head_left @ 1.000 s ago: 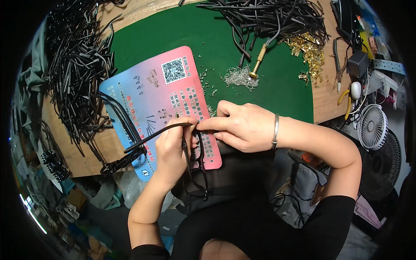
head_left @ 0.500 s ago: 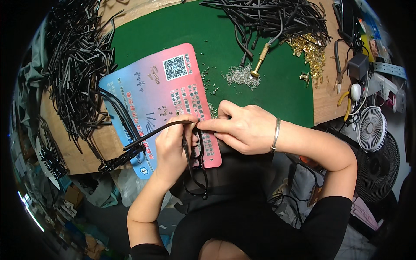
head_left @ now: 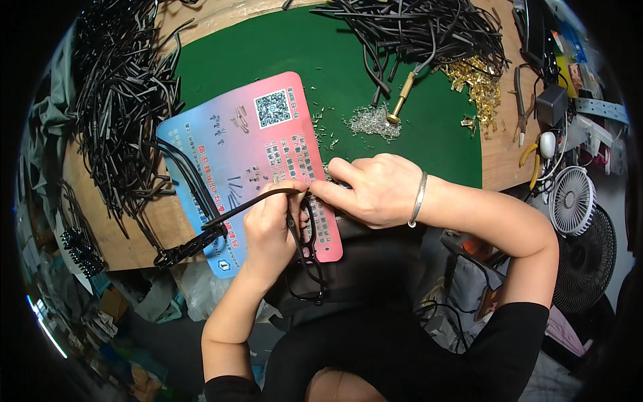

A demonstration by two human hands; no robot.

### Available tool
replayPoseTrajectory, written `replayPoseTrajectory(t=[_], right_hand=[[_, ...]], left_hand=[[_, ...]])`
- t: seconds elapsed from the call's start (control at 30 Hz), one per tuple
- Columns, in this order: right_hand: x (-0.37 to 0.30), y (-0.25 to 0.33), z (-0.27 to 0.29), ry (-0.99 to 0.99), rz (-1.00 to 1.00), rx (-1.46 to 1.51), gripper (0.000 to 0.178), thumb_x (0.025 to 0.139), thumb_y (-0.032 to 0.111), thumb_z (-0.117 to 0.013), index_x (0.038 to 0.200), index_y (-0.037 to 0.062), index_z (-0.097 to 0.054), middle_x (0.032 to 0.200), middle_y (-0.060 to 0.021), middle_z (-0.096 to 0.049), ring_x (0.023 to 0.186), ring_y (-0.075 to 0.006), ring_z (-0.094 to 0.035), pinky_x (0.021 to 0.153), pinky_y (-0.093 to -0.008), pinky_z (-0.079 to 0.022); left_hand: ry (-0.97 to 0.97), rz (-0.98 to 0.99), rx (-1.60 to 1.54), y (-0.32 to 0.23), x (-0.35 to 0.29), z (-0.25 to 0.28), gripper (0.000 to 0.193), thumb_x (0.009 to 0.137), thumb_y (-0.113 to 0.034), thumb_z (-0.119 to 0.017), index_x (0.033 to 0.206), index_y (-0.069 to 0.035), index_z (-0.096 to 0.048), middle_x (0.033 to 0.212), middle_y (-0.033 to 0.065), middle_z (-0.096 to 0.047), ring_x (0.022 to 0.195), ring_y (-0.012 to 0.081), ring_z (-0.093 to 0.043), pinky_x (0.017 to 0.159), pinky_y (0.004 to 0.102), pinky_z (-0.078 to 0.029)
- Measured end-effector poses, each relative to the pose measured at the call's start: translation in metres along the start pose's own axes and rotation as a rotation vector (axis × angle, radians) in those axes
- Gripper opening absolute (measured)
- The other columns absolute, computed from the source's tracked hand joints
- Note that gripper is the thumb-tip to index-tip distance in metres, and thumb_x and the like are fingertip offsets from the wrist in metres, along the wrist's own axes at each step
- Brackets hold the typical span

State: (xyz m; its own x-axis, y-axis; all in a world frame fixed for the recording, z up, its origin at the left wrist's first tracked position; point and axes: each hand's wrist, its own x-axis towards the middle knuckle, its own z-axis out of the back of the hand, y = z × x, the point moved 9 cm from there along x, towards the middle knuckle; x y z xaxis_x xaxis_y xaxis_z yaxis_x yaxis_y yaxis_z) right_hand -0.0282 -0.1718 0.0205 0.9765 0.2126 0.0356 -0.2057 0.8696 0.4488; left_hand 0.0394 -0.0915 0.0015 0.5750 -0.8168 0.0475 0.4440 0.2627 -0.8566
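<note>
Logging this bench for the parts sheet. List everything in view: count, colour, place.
glasses frame: 1, black, in left hand
strip piles: 2, black, far left and upper right
strip bundle: 1, black, printed sheet's left edge
printed sheet: 1, pink-blue, under left hand
small parts: several, dark and coppery, on sheet
green mat: 1, on table
silver bits: uncounted, on mat
brass-coloured tool: 1, by silver bits
gold pieces: uncounted, mat's right edge
table: 1, wooden, under mat
fans: 2, white and black, right
bracelet: 1, silver, right wrist
edge clutter: too blurred to count
left hand: 1, on frame
right hand: 1, fingertips meeting left's
sleeves: 2, black, bottom
</note>
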Motion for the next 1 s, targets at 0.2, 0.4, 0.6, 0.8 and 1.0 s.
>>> replayPoseTrajectory(t=[0.2, 0.4, 0.6, 0.8, 1.0], right_hand=[[0.003, 0.0, -0.002, -0.008, 0.001, 0.023, 0.029, 0.076, 0.017, -0.056, 0.101, 0.0048, -0.047, 0.081, -0.0125, -0.048, 0.052, -0.0253, -0.059, 0.041, -0.0368, -0.048], [0.0, 0.003, 0.003, -0.057, 0.01, -0.126, 0.029, 0.078, 0.017, -0.055, 0.106, 0.0073, -0.054, 0.076, -0.0061, -0.046, 0.052, -0.0162, -0.055, 0.04, -0.029, -0.046], [-0.018, -0.022, 0.021, -0.085, -0.281, 0.044, 0.036, 0.08, 0.021, -0.061, 0.112, 0.0074, -0.05, 0.085, -0.012, -0.047, 0.057, -0.0244, -0.06, 0.047, -0.0339, -0.05], [-0.023, -0.026, 0.023, -0.088, -0.366, 0.041, 0.043, 0.079, 0.018, -0.062, 0.118, 0.0065, -0.048, 0.09, -0.0131, -0.047, 0.062, -0.0256, -0.06, 0.051, -0.0349, -0.051], [-0.031, -0.027, 0.031, -0.106, -0.408, 0.093, 0.035, 0.079, 0.012, -0.059, 0.113, 0.0098, -0.05, 0.087, -0.013, -0.047, 0.06, -0.0266, -0.058, 0.051, -0.0359, -0.05]], left_hand=[[-0.014, 0.021, 0.019, 0.002, -0.001, 0.001, 0.01, 0.084, 0.002, -0.057, 0.093, -0.001, -0.058, 0.074, 0.0083, -0.058, 0.051, 0.0139, -0.059, 0.046, 0.0258, -0.046], [-0.033, 0.019, 0.001, 0.0, 0.0, 0.002, 0.009, 0.085, 0.001, -0.058, 0.093, 0.0, -0.059, 0.075, 0.0096, -0.059, 0.053, 0.0145, -0.059, 0.05, 0.026, -0.048], [-0.223, -0.092, 0.143, -0.02, 0.029, 0.026, 0.007, 0.089, -0.001, -0.055, 0.094, 0.002, -0.06, 0.08, 0.0082, -0.062, 0.059, 0.0103, -0.059, 0.055, 0.0221, -0.048], [-0.211, 0.044, -0.098, 0.007, 0.023, 0.026, 0.031, 0.095, -0.007, -0.046, 0.124, 0.003, -0.046, 0.101, 0.0127, -0.06, 0.076, 0.0141, -0.062, 0.068, 0.0235, -0.049], [-0.129, 0.064, 0.009, 0.012, -0.005, 0.046, 0.014, 0.093, -0.008, -0.049, 0.096, 0.002, -0.058, 0.08, 0.0036, -0.055, 0.065, 0.0073, -0.047, 0.061, 0.0197, -0.039]])
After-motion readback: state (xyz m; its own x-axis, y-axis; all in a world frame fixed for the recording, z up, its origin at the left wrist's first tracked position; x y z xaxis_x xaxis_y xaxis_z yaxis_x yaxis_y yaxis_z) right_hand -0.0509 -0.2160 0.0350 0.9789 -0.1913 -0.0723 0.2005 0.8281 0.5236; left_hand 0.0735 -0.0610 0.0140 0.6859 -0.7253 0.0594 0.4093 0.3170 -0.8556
